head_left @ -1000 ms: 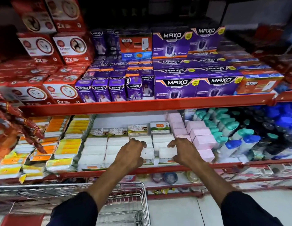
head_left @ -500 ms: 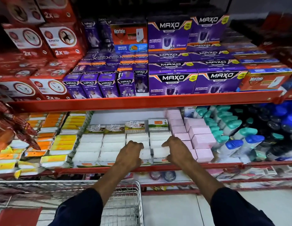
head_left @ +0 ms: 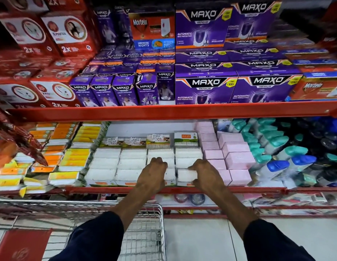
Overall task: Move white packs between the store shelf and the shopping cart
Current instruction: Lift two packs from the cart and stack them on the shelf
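Observation:
Rows of white packs [head_left: 107, 162] lie flat on the middle red store shelf [head_left: 239, 190]. My left hand [head_left: 153, 175] is curled over a white pack [head_left: 170, 174] in the third column, near the shelf's front. My right hand [head_left: 206, 176] grips the front white pack [head_left: 185, 175] of the fourth column, its fingertips on the pack's top. Both hands hide parts of the packs under them. The wire shopping cart [head_left: 145, 232] stands below my left arm, and I see no packs in the part that shows.
Pink boxes [head_left: 237, 161] sit right of the white packs, then bottles with teal and blue caps [head_left: 280, 159]. Yellow and orange packs [head_left: 73, 157] lie to the left. Purple boxes [head_left: 205, 89] and red boxes [head_left: 51, 91] fill the shelf above. A lower shelf sits below.
The view has shifted slightly downward and closer. Both hands stay on the front white packs, and their fingers have curled tighter around them.

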{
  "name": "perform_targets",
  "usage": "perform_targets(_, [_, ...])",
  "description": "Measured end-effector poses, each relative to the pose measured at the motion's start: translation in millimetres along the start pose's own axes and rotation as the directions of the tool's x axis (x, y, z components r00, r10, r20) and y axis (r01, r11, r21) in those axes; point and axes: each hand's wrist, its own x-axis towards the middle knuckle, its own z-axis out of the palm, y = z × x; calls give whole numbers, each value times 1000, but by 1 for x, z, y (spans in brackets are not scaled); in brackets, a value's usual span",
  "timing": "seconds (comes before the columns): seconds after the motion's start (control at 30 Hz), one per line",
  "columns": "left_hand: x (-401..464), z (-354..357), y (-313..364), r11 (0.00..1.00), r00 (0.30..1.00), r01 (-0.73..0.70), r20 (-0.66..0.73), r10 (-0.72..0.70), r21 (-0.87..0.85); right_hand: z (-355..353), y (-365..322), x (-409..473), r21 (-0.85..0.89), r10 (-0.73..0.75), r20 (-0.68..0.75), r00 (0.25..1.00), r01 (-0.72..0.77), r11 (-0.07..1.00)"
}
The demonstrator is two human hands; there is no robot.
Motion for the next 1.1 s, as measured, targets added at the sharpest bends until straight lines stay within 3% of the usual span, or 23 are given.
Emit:
perform_targets(0.33, [-8, 13, -1, 1000, 998, -29, -58, 28, -13, 8, 2, 2, 8, 35, -27, 999, -35, 999])
perform_targets(0.63, [-15, 15, -4, 999, 994, -37, -104, 33, -37, 10, -3, -4, -63, -50, -55, 997, 47, 997])
perform_targets(1.1, [-19, 19, -8, 997, 983, -46, -183, 34, -60, 12, -6, -10, -29, -62, -92, 994, 60, 998])
